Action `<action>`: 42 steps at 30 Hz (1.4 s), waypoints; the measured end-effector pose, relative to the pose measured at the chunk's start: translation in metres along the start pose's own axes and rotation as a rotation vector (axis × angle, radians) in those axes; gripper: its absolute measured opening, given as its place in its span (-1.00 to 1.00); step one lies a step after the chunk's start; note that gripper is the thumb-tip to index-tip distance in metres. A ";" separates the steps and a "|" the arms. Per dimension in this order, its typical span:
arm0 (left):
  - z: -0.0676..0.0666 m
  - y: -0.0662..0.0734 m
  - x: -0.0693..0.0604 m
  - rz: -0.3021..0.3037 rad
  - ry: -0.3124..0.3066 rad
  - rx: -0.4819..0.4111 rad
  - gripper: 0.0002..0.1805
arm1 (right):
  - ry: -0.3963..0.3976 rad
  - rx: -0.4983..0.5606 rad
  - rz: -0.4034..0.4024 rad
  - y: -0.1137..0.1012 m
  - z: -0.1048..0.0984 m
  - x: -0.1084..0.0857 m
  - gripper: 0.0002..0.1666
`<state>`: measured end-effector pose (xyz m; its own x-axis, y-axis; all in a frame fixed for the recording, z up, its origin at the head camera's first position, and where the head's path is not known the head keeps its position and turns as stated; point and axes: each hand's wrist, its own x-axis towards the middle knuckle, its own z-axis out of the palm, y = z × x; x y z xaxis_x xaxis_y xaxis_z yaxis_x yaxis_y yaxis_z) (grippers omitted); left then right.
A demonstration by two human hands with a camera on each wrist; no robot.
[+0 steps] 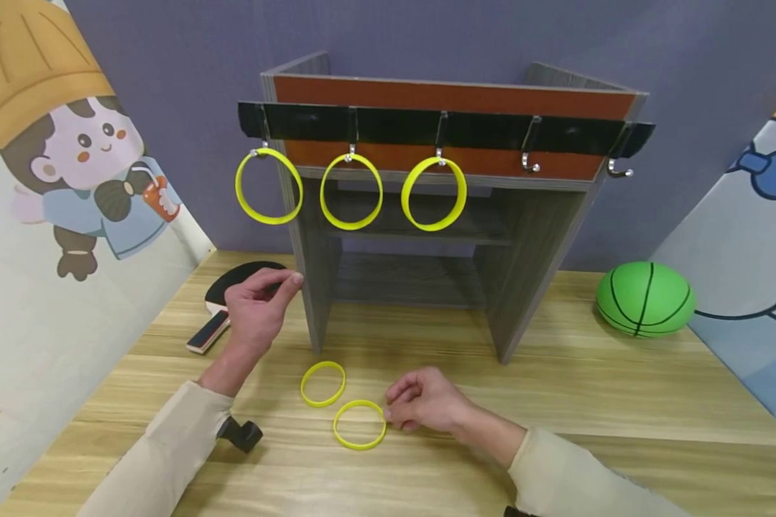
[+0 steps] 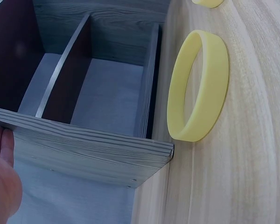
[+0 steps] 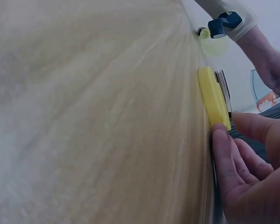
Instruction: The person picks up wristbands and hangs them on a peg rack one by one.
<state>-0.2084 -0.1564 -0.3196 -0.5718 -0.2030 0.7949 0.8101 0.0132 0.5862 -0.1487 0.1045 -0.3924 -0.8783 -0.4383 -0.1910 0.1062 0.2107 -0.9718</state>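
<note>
On the tabletop lie two yellow rings; my right hand point(image 1: 430, 402) pinches the rim of the nearer yellow ring point(image 1: 359, 448) between thumb and fingers point(image 3: 224, 156). The other yellow ring point(image 1: 302, 384) lies just beyond, to its left. My left hand point(image 1: 256, 309) is raised at the left side panel point(image 1: 312, 309) of a grey wooden shelf, its bent fingers point(image 2: 7, 145) at the panel's edge with no ring in them. Three more rings hang on hooks: a left one point(image 1: 269, 220), a middle one point(image 1: 351, 227) and a right one point(image 1: 453, 215).
A black hook bar point(image 1: 394, 128) crosses the shelf front; its two right-hand hooks, one bare hook point(image 1: 527, 154) and an end hook point(image 1: 614, 169), carry no ring. A table tennis paddle point(image 1: 208, 332) lies behind the left hand. A green ball point(image 1: 647, 300) sits at the right.
</note>
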 end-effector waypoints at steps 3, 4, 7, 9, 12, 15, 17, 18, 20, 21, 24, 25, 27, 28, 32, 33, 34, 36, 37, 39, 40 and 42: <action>0.000 0.000 0.000 -0.002 -0.001 -0.011 -0.92 | -0.001 -0.009 -0.001 0.002 0.001 0.002 -0.70; 0.000 0.000 0.000 -0.002 -0.001 -0.014 -0.93 | -0.006 -0.011 -0.003 0.002 0.001 0.003 -0.70; 0.000 0.000 0.000 -0.005 0.000 -0.028 -0.92 | -0.018 -0.020 -0.004 0.003 0.002 0.004 -0.71; 0.000 0.000 0.000 -0.007 0.000 -0.031 -0.93 | -0.022 -0.038 -0.001 0.003 0.003 0.005 -0.73; 0.000 -0.001 -0.001 -0.009 -0.001 -0.033 -0.93 | -0.016 -0.071 0.006 0.002 0.005 0.007 -0.76; -0.001 -0.001 -0.001 -0.009 0.003 -0.032 -0.93 | -0.010 -0.090 0.004 0.000 0.008 0.009 -0.79; -0.001 0.000 -0.001 -0.011 0.005 -0.034 -0.93 | -0.004 -0.092 0.000 -0.001 0.011 0.010 -0.80; -0.001 -0.001 -0.001 -0.013 0.006 -0.032 -0.93 | -0.001 -0.092 -0.002 -0.001 0.012 0.010 -0.80; -0.001 -0.001 -0.001 -0.014 0.006 -0.024 -0.93 | 0.006 -0.095 -0.008 -0.001 0.014 0.011 -0.80; -0.001 -0.001 -0.001 -0.014 0.005 -0.020 -0.93 | 0.010 -0.097 -0.012 -0.001 0.014 0.011 -0.81; -0.001 0.000 -0.002 -0.013 0.001 0.000 -0.92 | 0.013 -0.107 -0.014 -0.001 0.014 0.011 -0.82; -0.001 0.000 -0.002 -0.012 0.000 0.006 -0.92 | 0.014 -0.109 -0.014 -0.001 0.014 0.010 -0.82; -0.001 0.000 -0.002 -0.010 -0.003 0.011 -0.92 | 0.013 -0.111 -0.012 -0.002 0.014 0.010 -0.82; -0.001 0.000 -0.002 -0.010 -0.004 0.012 -0.92 | 0.012 -0.109 -0.011 -0.002 0.014 0.010 -0.83; -0.001 -0.001 -0.002 -0.010 -0.006 0.004 -0.92 | 0.018 -0.087 -0.003 -0.002 0.014 0.008 -0.84; -0.001 -0.001 -0.002 -0.010 -0.004 0.001 -0.92 | 0.017 -0.079 -0.004 -0.002 0.014 0.007 -0.84; -0.001 -0.001 -0.002 -0.010 -0.003 0.000 -0.92 | 0.017 -0.070 -0.003 -0.002 0.013 0.007 -0.85; -0.001 -0.001 -0.002 -0.010 -0.002 -0.003 -0.92 | 0.008 -0.051 -0.004 -0.002 0.012 0.004 -0.86; -0.001 -0.001 -0.002 -0.009 -0.002 -0.003 -0.92 | 0.002 -0.040 -0.005 -0.002 0.012 0.003 -0.87; -0.001 0.000 -0.002 -0.007 -0.001 -0.007 -0.92 | -0.011 -0.020 -0.008 -0.002 0.011 0.001 -0.86; -0.001 0.000 -0.002 -0.007 -0.002 -0.007 -0.92 | -0.016 -0.011 -0.007 -0.002 0.011 0.000 -0.86; -0.001 0.000 -0.002 -0.005 -0.003 -0.009 -0.92 | -0.023 0.006 -0.007 -0.002 0.010 -0.003 -0.85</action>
<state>-0.2076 -0.1572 -0.3211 -0.5766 -0.1999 0.7922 0.8081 0.0031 0.5890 -0.1419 0.0966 -0.3908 -0.8681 -0.4599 -0.1868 0.1024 0.2024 -0.9739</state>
